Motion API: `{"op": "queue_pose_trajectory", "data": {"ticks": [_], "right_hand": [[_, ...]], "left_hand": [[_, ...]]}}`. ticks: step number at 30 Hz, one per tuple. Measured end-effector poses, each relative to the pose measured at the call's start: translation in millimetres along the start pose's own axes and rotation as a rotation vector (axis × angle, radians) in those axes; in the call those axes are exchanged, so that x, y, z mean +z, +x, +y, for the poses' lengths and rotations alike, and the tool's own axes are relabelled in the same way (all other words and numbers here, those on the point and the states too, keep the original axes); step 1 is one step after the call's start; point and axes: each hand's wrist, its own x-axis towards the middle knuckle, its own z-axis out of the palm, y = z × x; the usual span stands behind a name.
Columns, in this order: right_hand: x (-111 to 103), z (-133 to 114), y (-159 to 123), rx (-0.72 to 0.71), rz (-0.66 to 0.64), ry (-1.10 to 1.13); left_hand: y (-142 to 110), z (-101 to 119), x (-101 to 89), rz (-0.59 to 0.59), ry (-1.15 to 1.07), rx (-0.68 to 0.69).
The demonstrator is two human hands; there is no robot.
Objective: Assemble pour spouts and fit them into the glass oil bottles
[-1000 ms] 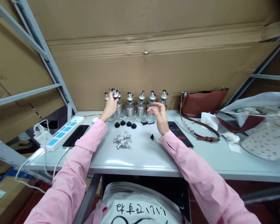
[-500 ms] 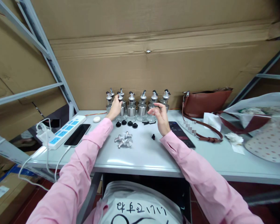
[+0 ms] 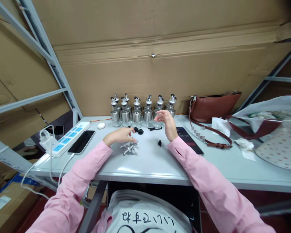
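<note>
My left hand [image 3: 122, 135] is open over a small pile of silver pourer spouts [image 3: 129, 149], thumb and fingers apart. It partly hides the black round stoppers [image 3: 140, 131] behind it. Raised at the right, my right hand [image 3: 167, 123] is open with bent fingers and holds nothing I can see. Behind both hands stand several glass oil bottles [image 3: 136, 115] with steel bands and silver, black-tipped pourers. Slim black pieces [image 3: 155, 128] lie in front of the bottles. A small black part [image 3: 159, 143] rests on the table between my hands.
To the left are a white power strip [image 3: 70, 137], a phone [image 3: 81, 142] and a round white object [image 3: 101, 126]. At right, another phone [image 3: 188, 140] lies near a brown handbag [image 3: 213, 108], crumpled tissue [image 3: 244, 144] and a dotted bag [image 3: 276, 150]. Cardboard [image 3: 160, 74] backs the table.
My left hand has left the front-row bottle's pourer and come down toward me, over the silver spouts. My right hand has stayed nearly in place, its fingers slightly lower.
</note>
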Motion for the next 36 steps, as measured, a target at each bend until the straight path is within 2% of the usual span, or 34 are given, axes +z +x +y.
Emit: {"op": "queue_pose_trajectory", "data": {"ticks": [3, 6, 8, 11, 13, 15, 17, 18, 21, 23, 25, 29, 33, 36], "right_hand": [[-1, -2, 1, 0.012, 0.022, 0.006], [-3, -4, 3, 0.018, 0.01, -0.013], [-4, -6, 4, 0.056, -0.074, -0.015], [-5, -9, 4, 0.174, -0.278, 0.026], [-5, -11, 2, 0.242, -0.37, 0.06], [-4, -11, 1, 0.276, -0.402, 0.075], [-4, -10, 0, 0.289, -0.403, 0.075], [-3, -10, 0, 0.293, -0.402, 0.072], [-3, -7, -1, 0.311, -0.428, 0.071], [-2, -7, -1, 0.32, -0.452, 0.069], [-2, -7, -1, 0.316, -0.46, 0.053], [-1, -9, -2, 0.318, -0.489, 0.014], [-3, -7, -1, 0.363, -0.519, 0.016], [-9, -4, 3, 0.422, -0.601, 0.045]], "left_hand": [[11, -5, 4.3, -0.062, -0.061, 0.087], [19, -2, 10.7, 0.081, -0.277, 0.2], [22, 6, 16.0, 0.187, -0.566, 0.262], [24, 23, 24.9, 0.193, -1.028, 0.326], [25, 32, 31.1, 0.164, -1.183, 0.352], [24, 36, 36.8, 0.149, -1.232, 0.373], [22, 36, 41.3, 0.187, -1.166, 0.388], [21, 34, 42.8, 0.237, -1.064, 0.397], [16, 26, 43.9, 0.437, -0.483, 0.449], [14, 22, 42.8, 0.52, -0.079, 0.495], [13, 19, 41.8, 0.573, 0.163, 0.54], [13, 19, 42.5, 0.634, 0.339, 0.602], [14, 18, 44.4, 0.62, 0.36, 0.639], [14, 16, 45.1, 0.617, 0.334, 0.666]]}}
